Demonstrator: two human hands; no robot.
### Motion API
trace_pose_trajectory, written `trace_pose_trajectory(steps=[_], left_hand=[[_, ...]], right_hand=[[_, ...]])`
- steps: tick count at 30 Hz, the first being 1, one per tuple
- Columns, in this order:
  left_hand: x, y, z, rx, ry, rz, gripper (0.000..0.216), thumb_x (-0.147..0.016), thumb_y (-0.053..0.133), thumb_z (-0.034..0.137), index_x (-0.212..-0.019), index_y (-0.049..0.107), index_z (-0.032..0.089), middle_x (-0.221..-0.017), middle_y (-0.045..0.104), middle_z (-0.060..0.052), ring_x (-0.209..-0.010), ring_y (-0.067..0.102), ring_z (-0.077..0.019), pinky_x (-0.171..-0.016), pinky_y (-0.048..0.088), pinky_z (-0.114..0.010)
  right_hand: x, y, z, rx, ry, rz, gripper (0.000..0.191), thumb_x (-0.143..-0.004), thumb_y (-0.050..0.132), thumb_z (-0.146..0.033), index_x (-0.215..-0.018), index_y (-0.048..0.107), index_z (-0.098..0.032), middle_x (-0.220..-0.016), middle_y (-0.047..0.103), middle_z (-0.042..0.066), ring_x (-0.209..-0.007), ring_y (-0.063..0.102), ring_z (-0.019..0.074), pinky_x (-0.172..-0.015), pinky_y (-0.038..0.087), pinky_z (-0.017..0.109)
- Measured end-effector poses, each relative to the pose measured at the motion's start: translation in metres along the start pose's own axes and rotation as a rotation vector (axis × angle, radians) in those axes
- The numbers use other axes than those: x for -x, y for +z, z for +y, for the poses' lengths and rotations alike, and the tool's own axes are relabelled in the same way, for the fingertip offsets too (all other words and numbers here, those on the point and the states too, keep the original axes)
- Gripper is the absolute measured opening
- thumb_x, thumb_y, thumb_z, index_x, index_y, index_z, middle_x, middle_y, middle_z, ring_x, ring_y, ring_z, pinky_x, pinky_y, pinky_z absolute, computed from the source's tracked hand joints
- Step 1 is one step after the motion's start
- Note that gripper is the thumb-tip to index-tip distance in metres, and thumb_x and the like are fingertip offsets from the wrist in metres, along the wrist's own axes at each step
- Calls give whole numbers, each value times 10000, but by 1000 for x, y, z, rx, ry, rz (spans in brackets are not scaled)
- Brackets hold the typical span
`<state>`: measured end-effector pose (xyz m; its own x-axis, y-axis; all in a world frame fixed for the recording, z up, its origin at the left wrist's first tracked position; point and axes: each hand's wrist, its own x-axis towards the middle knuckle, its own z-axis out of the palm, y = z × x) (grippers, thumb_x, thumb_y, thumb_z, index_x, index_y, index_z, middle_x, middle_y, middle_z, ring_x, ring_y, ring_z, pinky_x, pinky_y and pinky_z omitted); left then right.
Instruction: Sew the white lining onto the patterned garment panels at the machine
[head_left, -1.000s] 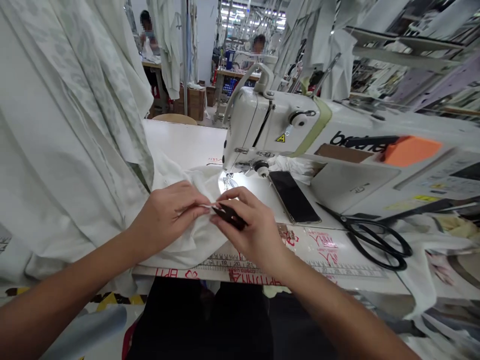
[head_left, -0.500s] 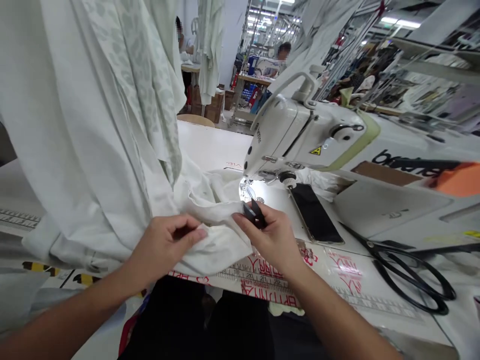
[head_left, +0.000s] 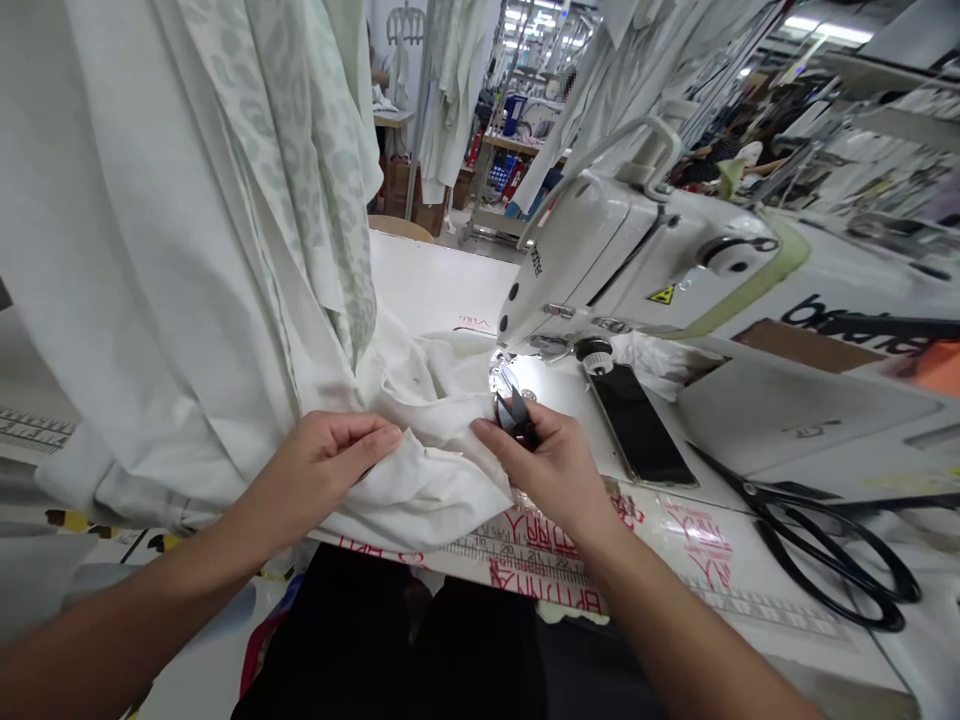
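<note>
White fabric (head_left: 442, 490) lies bunched on the table in front of the sewing machine (head_left: 600, 260). At its near fold, my left hand (head_left: 330, 465) pinches an edge of the cloth between thumb and fingers. My right hand (head_left: 551, 460) is closed around small dark thread snips (head_left: 516, 412), whose two blades stand apart and point up and away, close to the lit needle area. The snips' handle is partly hidden by my fingers. The fabric's edge runs just left of the blades; whether they touch it I cannot tell.
A black phone (head_left: 645, 425) lies right of the needle area. Large black-handled scissors (head_left: 825, 550) rest farther right. Long white and patterned cloth (head_left: 187, 250) hangs at the left. A printed ruler (head_left: 525, 555) runs along the table's front edge. Other workstations stand behind.
The view has shifted slightly, so the machine appears farther right. The snips' blades now show more clearly spread. My left hand has moved slightly left, still pinching the cloth.
</note>
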<state>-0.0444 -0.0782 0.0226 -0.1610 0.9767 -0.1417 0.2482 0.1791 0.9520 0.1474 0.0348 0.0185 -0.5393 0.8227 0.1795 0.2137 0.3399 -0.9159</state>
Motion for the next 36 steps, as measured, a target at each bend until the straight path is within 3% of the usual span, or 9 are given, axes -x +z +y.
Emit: trace_pose_trajectory(steps=[2,5,7,9,13,16,19,23,36], left_hand=[[1,2,4,-140,97,54,319,-891,479,427,-810,663,179,-735,638,-6,-678,579,-146,-565,437,-209],[-1,11,14,-420,559,304,149,-884,526,241,-899,652,163,-878,653,-27,-828,586,-160,-738,479,-255],[-7,17,22,-595,836,427,195,-847,575,157,-1037,613,132,-1056,613,-76,-1033,525,-211,-922,436,-351],[-14,23,30,-683,930,378,246,-830,599,133,-1075,585,112,-1089,586,-105,-1097,480,-242,-948,425,-405],[-23,27,32,-644,1047,210,122,-854,512,39,-851,602,122,-799,599,-55,-845,555,-178,-716,516,-323],[-20,24,21,-761,1299,275,109,-823,550,9,-846,603,102,-810,609,-68,-918,567,-212,-733,538,-349],[-15,19,11,-919,1504,315,85,-808,594,27,-839,626,99,-844,632,-70,-999,575,-236,-770,559,-356],[-12,17,8,-1000,1613,318,109,-827,583,72,-786,652,146,-846,649,-39,-962,601,-195,-767,582,-316],[-10,21,2,-961,1663,272,135,-812,571,53,-772,673,131,-842,681,-58,-977,604,-177,-827,577,-293]], right_hand=[[0,-1,-1,19,-13,0,295,-754,635,-369,-606,477,-169,-512,375,-52,-479,313,76,-445,263,208],[1,-1,-4,68,-69,-16,283,-767,626,-351,-617,480,-162,-551,374,-44,-518,307,77,-458,264,204],[2,-2,-6,103,-145,-39,274,-775,630,-326,-617,480,-158,-565,368,-44,-535,306,76,-477,274,204],[3,-2,-8,137,-226,-67,261,-787,633,-304,-619,500,-155,-562,372,-45,-541,317,77,-496,288,208],[13,-10,-15,169,-299,-59,157,-866,557,-280,-784,612,-158,-623,483,-16,-570,421,96,-535,346,222],[32,-20,-23,127,-201,-25,211,-935,434,-307,-889,584,-165,-661,509,-4,-558,461,95,-518,368,218],[55,-25,-32,33,-21,-258,289,-969,347,-348,-820,522,-171,-621,508,-24,-509,470,75,-489,365,198],[70,-21,-42,141,32,-501,257,-975,313,-307,-833,485,-178,-641,560,-23,-564,520,88,-565,393,220],[65,-18,-46,383,-57,-484,111,-931,360,-182,-929,471,-192,-625,538,-27,-542,487,112,-542,326,251]])
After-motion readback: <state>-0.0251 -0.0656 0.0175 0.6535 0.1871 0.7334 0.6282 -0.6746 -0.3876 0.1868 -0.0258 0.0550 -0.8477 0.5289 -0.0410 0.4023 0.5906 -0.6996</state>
